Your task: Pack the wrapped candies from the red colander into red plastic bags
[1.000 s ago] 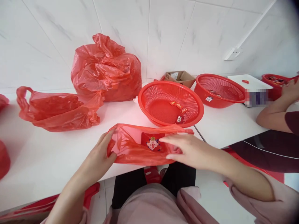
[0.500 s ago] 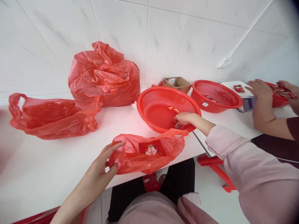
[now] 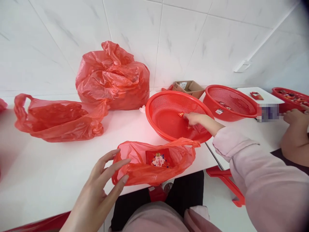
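My left hand point(image 3: 103, 180) is at the left end of a red plastic bag point(image 3: 149, 175), fingers apart, fingertips at its rim. The bag lies with its mouth open toward me. Inside it shows a red packet point(image 3: 158, 159) with a white patch and printed characters. My right hand point(image 3: 193, 118) reaches into a red perforated basket point(image 3: 159, 120), its fingers curled down. A small red-orange wrapped packet point(image 3: 180, 114) shows at its fingertips, and another lies just below the hand.
Another open red bag point(image 3: 60, 127) lies at left; a full red bag point(image 3: 113, 80) stands by the wall. A cardboard box point(image 3: 189, 88), a second red basket point(image 3: 231, 101) and a white scale point(image 3: 260, 95) line the back. A co-worker's hand point(image 3: 295, 117) is at far right.
My left hand has loosened from the bag's edge, its fingers now spread. My right hand has shifted slightly within the basket. The co-worker's hands have moved lower and away from the scale.
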Available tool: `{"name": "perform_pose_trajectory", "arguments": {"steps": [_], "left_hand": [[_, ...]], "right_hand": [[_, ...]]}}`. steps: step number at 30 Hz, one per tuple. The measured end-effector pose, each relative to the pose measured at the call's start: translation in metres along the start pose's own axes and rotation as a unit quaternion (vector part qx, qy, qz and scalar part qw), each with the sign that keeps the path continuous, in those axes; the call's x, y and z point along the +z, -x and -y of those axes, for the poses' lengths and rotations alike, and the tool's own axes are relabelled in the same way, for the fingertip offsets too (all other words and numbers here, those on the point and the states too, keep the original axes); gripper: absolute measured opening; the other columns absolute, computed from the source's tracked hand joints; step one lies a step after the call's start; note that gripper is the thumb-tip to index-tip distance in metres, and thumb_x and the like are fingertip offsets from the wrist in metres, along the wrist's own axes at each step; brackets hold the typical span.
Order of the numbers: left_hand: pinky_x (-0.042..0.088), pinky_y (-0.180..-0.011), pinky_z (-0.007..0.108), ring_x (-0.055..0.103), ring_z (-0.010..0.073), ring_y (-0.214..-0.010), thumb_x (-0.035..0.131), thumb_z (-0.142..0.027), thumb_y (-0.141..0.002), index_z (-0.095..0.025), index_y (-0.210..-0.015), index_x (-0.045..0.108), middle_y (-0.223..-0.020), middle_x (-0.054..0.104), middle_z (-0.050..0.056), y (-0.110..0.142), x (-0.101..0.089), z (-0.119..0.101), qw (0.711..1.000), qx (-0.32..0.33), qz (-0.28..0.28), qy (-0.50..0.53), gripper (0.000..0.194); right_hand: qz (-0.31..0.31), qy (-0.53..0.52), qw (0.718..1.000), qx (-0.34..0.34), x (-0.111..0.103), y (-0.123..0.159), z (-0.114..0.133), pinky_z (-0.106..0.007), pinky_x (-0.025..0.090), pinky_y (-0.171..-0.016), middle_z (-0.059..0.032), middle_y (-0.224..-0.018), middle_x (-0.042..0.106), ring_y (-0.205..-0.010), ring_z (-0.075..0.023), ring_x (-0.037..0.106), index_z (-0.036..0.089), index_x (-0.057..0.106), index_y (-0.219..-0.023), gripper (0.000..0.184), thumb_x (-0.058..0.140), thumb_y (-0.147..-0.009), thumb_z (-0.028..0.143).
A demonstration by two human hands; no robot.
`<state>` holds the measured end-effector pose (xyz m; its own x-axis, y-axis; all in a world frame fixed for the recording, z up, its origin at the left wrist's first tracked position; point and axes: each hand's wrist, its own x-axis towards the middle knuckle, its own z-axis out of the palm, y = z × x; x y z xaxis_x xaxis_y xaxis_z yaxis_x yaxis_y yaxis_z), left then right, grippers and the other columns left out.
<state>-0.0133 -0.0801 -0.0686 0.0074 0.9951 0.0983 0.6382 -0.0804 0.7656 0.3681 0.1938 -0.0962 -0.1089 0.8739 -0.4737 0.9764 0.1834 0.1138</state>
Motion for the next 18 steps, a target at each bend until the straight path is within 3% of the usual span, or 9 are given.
{"name": "perform_pose_trajectory", "arguments": {"steps": [2, 5, 7, 10, 11, 13, 15, 18], "left_hand": [[0.048, -0.039, 0.014, 0.055, 0.0318, -0.119, 0.058, -0.045, -0.089, -0.038, -0.120, 0.068, -0.146, 0.041, 0.006, 0.000, 0.000, 0.003, 1.000, 0.011, -0.003, -0.019, 0.034], [0.049, -0.040, 0.015, 0.051, 0.0314, -0.119, 0.058, -0.048, -0.088, -0.037, -0.116, 0.070, -0.139, 0.042, 0.007, 0.003, -0.001, 0.009, 0.996, 0.012, -0.058, -0.060, 0.032], [0.047, -0.040, 0.017, 0.054, 0.0267, -0.105, 0.057, -0.053, -0.087, -0.035, -0.114, 0.070, -0.124, 0.047, 0.009, 0.007, -0.002, 0.010, 0.992, 0.008, -0.095, -0.083, 0.035], [0.047, -0.046, 0.022, 0.053, 0.0188, -0.076, 0.057, -0.060, -0.084, -0.032, -0.121, 0.061, -0.096, 0.052, 0.005, 0.009, 0.001, 0.008, 0.990, -0.033, -0.093, -0.102, 0.047], [0.048, -0.049, 0.025, 0.052, 0.0176, -0.069, 0.056, -0.062, -0.083, -0.030, -0.125, 0.055, -0.090, 0.053, 0.003, 0.008, 0.002, 0.007, 0.990, -0.056, -0.084, -0.102, 0.053], [0.048, -0.056, 0.029, 0.051, 0.0171, -0.062, 0.055, -0.065, -0.081, -0.026, -0.131, 0.044, -0.082, 0.054, 0.000, 0.003, 0.008, 0.006, 0.988, -0.099, -0.067, -0.096, 0.064], [0.045, -0.058, 0.030, 0.052, 0.0174, -0.059, 0.055, -0.063, -0.081, -0.024, -0.132, 0.039, -0.079, 0.055, -0.002, -0.005, 0.013, 0.006, 0.986, -0.122, -0.061, -0.094, 0.066], [0.040, -0.057, 0.029, 0.049, 0.0165, -0.055, 0.054, -0.055, -0.084, -0.026, -0.121, 0.046, -0.073, 0.056, -0.003, -0.014, 0.019, 0.008, 0.986, -0.142, -0.043, -0.080, 0.047]], "right_hand": [[0.014, -0.018, 1.000, -0.018, 0.005, -0.002, 0.002, -0.028, 0.050, -0.072, -0.0117, -0.120, 0.066, -0.094, -0.0244, 0.066, 0.020, 0.054, -0.134, 0.070, 0.074, -0.067, 0.014], [0.020, -0.048, 0.998, -0.046, 0.003, 0.000, 0.002, -0.026, 0.049, -0.073, -0.0083, -0.110, 0.069, -0.090, -0.0219, 0.067, 0.020, 0.065, -0.112, 0.042, 0.069, -0.071, 0.011], [0.006, -0.066, 0.996, -0.052, -0.005, 0.008, 0.002, -0.028, 0.050, -0.074, -0.0094, -0.105, 0.069, -0.090, -0.0226, 0.067, 0.017, 0.065, -0.101, 0.028, 0.066, -0.075, 0.010], [-0.042, -0.131, 0.988, -0.073, -0.026, 0.040, 0.018, -0.028, 0.051, -0.072, -0.0097, -0.108, 0.068, -0.086, -0.0193, 0.068, 0.019, 0.058, -0.108, 0.019, 0.056, -0.090, 0.020], [-0.059, -0.171, 0.979, -0.096, -0.033, 0.057, 0.030, -0.027, 0.052, -0.070, -0.0082, -0.107, 0.068, -0.082, -0.0168, 0.068, 0.021, 0.055, -0.112, 0.018, 0.050, -0.095, 0.027], [-0.088, -0.339, 0.914, -0.205, -0.043, 0.096, 0.063, -0.026, 0.053, -0.067, -0.0059, -0.096, 0.070, -0.078, -0.0157, 0.069, 0.021, 0.053, -0.111, 0.022, 0.045, -0.099, 0.038], [-0.097, -0.371, 0.875, -0.295, -0.041, 0.133, 0.105, -0.026, 0.053, -0.064, -0.0019, -0.089, 0.071, -0.076, -0.0152, 0.068, 0.023, 0.056, -0.108, 0.019, 0.051, -0.097, 0.038], [-0.090, -0.236, 0.892, -0.375, -0.015, 0.164, 0.167, -0.029, 0.052, -0.066, -0.0004, -0.085, 0.070, -0.075, -0.0169, 0.067, 0.025, 0.065, -0.101, 0.013, 0.054, -0.094, 0.027]]}}
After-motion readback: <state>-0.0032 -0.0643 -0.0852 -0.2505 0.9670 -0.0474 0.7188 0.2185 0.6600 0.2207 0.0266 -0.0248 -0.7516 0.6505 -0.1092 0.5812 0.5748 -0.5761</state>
